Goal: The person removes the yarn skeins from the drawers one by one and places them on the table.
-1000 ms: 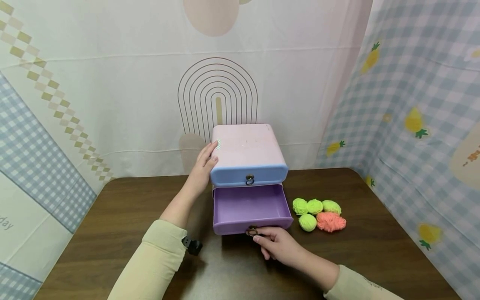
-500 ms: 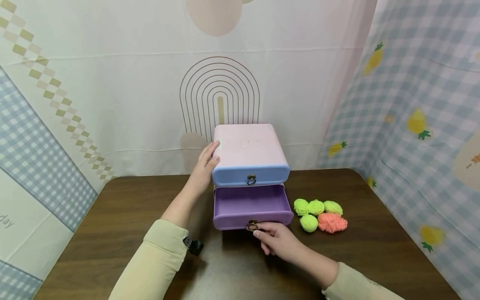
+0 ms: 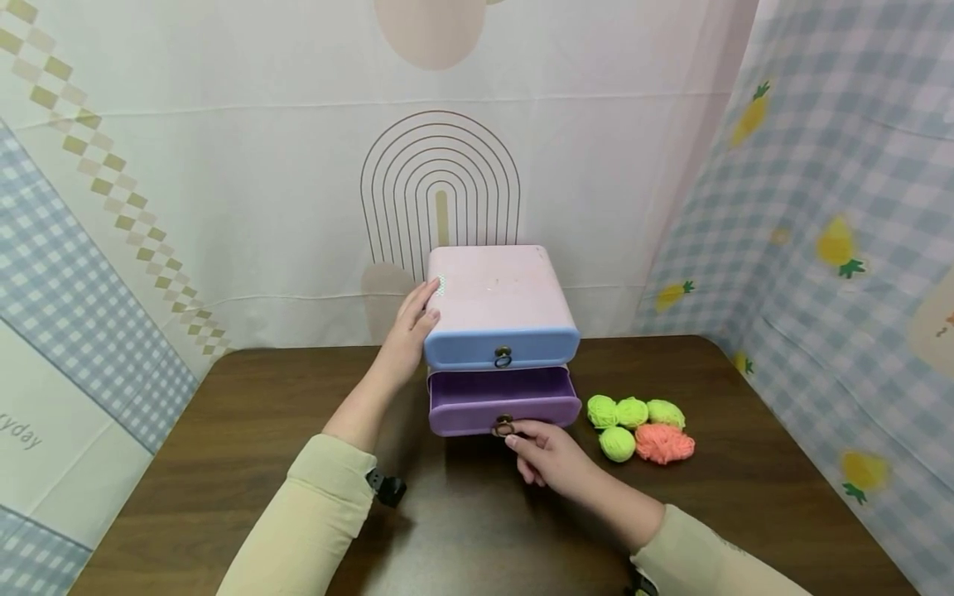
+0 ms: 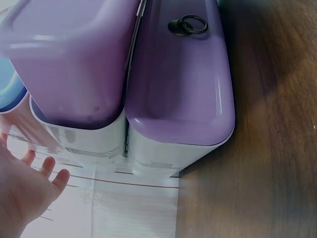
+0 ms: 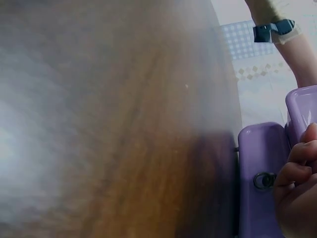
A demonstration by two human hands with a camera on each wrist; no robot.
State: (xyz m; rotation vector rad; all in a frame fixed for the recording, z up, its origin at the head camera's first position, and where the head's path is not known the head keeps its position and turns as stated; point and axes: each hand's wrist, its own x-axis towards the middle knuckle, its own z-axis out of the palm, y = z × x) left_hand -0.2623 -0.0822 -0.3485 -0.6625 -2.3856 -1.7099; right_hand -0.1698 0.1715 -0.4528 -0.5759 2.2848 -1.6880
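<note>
A small drawer cabinet with a pink top [image 3: 495, 285] stands at the back of the table. Its blue drawer [image 3: 462, 349] is fully in, while the purple drawer [image 3: 465, 418] below sticks partway out, its visible inside bare. My right hand [image 3: 559, 459] pinches the metal ring pull [image 3: 503, 426] on that drawer's front between thumb and forefinger. Against the cabinet's upper left side rests my left hand [image 3: 406, 335], fingers extended onto the edge of the top. A lower purple drawer [image 4: 181, 74], with its own ring [image 4: 193, 24], is closed in the left wrist view.
Several bright green yarn balls [image 3: 617, 444] and a coral yarn bundle [image 3: 663, 444] lie right of the cabinet on the dark wooden table [image 3: 283, 397]. A white patterned cloth [image 3: 283, 182] hangs behind, and a checked cloth [image 3: 805, 165] at the right.
The purple drawer has slid inward toward the cabinet, and my right hand has moved back with its ring pull. My left hand stays against the side. The head view has shifted slightly.
</note>
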